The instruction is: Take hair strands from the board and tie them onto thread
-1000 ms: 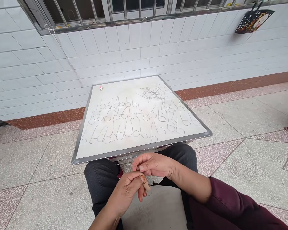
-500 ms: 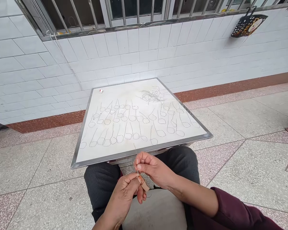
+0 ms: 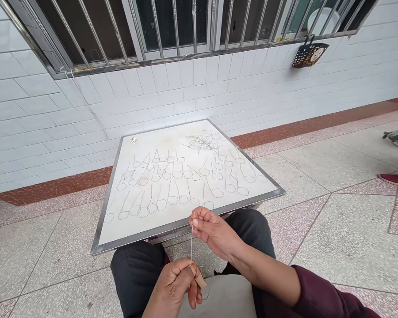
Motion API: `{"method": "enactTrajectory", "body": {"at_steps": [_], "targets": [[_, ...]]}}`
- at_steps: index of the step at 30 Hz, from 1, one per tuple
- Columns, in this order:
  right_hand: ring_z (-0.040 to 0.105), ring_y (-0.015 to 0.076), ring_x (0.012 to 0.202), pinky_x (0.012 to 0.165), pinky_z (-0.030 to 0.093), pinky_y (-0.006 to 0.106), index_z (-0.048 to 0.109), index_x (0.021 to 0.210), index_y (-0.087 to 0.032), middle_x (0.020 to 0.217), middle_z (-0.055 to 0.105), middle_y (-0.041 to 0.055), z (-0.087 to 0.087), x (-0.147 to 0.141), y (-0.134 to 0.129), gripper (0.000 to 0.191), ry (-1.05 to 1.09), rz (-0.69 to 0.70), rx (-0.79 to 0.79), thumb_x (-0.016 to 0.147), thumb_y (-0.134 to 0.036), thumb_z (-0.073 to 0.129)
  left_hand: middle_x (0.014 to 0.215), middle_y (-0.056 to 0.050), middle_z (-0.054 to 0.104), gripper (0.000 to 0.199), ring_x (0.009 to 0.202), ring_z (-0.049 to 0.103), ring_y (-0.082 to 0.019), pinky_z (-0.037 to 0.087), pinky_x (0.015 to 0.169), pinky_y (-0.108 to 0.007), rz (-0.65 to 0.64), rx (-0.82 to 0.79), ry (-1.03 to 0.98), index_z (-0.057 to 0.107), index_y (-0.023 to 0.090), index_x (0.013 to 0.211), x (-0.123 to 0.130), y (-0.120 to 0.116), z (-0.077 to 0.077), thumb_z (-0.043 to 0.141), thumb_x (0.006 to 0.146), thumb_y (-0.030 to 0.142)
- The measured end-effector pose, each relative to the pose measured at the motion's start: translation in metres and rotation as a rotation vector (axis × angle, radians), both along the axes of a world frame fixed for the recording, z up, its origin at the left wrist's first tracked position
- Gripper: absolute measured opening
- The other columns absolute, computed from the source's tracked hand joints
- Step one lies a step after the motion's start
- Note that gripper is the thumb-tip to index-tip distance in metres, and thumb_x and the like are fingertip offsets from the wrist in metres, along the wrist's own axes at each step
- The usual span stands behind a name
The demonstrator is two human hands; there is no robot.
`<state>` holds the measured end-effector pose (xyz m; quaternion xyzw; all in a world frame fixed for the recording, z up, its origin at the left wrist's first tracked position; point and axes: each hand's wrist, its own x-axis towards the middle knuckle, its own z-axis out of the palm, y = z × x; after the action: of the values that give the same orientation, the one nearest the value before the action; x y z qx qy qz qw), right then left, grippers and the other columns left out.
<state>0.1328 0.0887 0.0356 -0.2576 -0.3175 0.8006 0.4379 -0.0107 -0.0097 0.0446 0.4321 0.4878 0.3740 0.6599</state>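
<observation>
A thin wire [image 3: 191,245] runs upright between my two hands, above my lap. My right hand [image 3: 207,227] pinches its upper end between thumb and fingers. Lower down, my left hand [image 3: 181,280] is closed on the same wire, with a small tan block [image 3: 200,279] under its thumb; whether this is wood or card I cannot tell. A curved piece of wire [image 3: 206,295] shows below the block. On the white table [image 3: 111,236] in front lie several wire loops with straight tails [image 3: 161,204], set out in rows.
A heap of loose wire pieces [image 3: 202,142] lies at the table's back right, and a small white-and-red item [image 3: 134,140] at its back left. Behind stands a tiled wall with a barred window and a hanging bag [image 3: 310,55]. Someone's red shoe [image 3: 396,179] is at far right.
My right hand has moved up from my left, so a longer stretch of wire shows between them. The head view has shifted right and tilted up slightly.
</observation>
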Motion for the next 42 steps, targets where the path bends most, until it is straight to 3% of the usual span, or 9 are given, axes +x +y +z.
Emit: {"method": "enactTrajectory", "body": {"at_steps": [10,13,15,18,22,27,33,37,42], "targets": [[0.046,0.0081,0.066,0.065,0.041,0.02,0.061,0.076,-0.019,0.076,0.054,-0.0028,0.003,0.004,0.014,0.031,0.035,-0.041,-0.063,0.068,-0.033,0.087,0.044,0.003,0.049,0.04,0.048,0.049,-0.015,0.046,0.063,-0.029,-0.065,0.004,0.005,0.063,0.019,0.064,-0.001,-0.004,-0.007,0.054,0.09,0.048],[0.046,0.0092,0.069,0.066,0.041,0.022,0.06,0.079,-0.021,0.079,0.053,-0.0033,0.005,0.019,0.032,0.032,0.026,-0.25,-0.018,0.069,-0.035,0.086,0.045,0.002,0.051,0.043,0.047,0.049,-0.015,0.046,0.063,-0.03,-0.103,-0.014,-0.033,0.066,0.018,0.066,-0.001,-0.006,-0.008,0.054,0.09,0.051],[0.045,0.0098,0.069,0.065,0.04,0.022,0.059,0.082,-0.023,0.081,0.053,-0.0037,0.007,0.03,0.036,0.029,-0.047,-0.365,0.082,0.074,-0.038,0.082,0.047,0.001,0.054,0.041,0.052,0.052,-0.016,0.046,0.066,-0.029,0.017,-0.012,-0.06,0.066,0.018,0.068,-0.001,-0.005,-0.008,0.056,0.09,0.051],[0.045,0.011,0.068,0.063,0.038,0.024,0.062,0.091,-0.024,0.085,0.057,-0.0014,0.006,0.035,0.02,0.021,-0.263,-0.156,0.327,0.089,-0.046,0.064,0.052,0.001,0.057,0.037,0.06,0.055,-0.016,0.046,0.068,-0.027,0.253,0.012,-0.109,0.065,0.018,0.069,-0.003,-0.002,-0.007,0.061,0.089,0.049],[0.048,0.0113,0.067,0.062,0.04,0.026,0.064,0.096,-0.022,0.082,0.058,-0.0004,-0.006,0.023,-0.015,0.025,-0.42,0.2,0.523,0.09,-0.046,0.063,0.053,0.001,0.056,0.036,0.062,0.055,-0.017,0.046,0.067,-0.027,0.359,0.055,-0.136,0.063,0.019,0.068,-0.005,0.001,-0.004,0.063,0.087,0.049],[0.053,0.0102,0.062,0.055,0.042,0.023,0.062,0.095,-0.021,0.078,0.059,-0.0015,-0.015,0.01,-0.029,0.025,-0.42,0.238,0.415,0.09,-0.046,0.062,0.055,0.003,0.052,0.035,0.062,0.051,-0.016,0.044,0.07,-0.027,0.375,0.097,-0.056,0.06,0.02,0.069,-0.005,0.0,-0.006,0.057,0.093,0.045],[0.058,0.0119,0.066,0.058,0.049,0.025,0.057,0.11,-0.024,0.079,0.059,-0.0023,-0.015,0.006,-0.033,0.028,-0.344,0.258,0.399,0.091,-0.045,0.061,0.068,-0.001,0.056,0.04,0.074,0.054,-0.018,0.041,0.072,-0.027,0.372,0.185,-0.088,0.057,0.02,0.065,-0.001,0.001,-0.001,0.048,0.099,0.04],[0.054,0.0111,0.061,0.058,0.047,0.026,0.059,0.109,-0.024,0.073,0.055,-0.0035,-0.016,0.005,-0.036,0.029,-0.408,0.207,0.419,0.094,-0.048,0.055,0.078,-0.004,0.062,0.043,0.082,0.056,-0.021,0.041,0.076,-0.028,0.338,0.191,-0.074,0.057,0.02,0.063,0.001,0.001,0.002,0.046,0.099,0.039],[0.048,0.0114,0.06,0.061,0.043,0.029,0.062,0.104,-0.025,0.074,0.054,-0.0028,-0.017,0.006,-0.037,0.029,-0.476,0.125,0.45,0.094,-0.05,0.053,0.069,-0.003,0.058,0.045,0.081,0.054,-0.022,0.039,0.081,-0.029,0.303,0.16,0.005,0.06,0.02,0.061,0.0,-0.001,0.003,0.045,0.099,0.039]]}}
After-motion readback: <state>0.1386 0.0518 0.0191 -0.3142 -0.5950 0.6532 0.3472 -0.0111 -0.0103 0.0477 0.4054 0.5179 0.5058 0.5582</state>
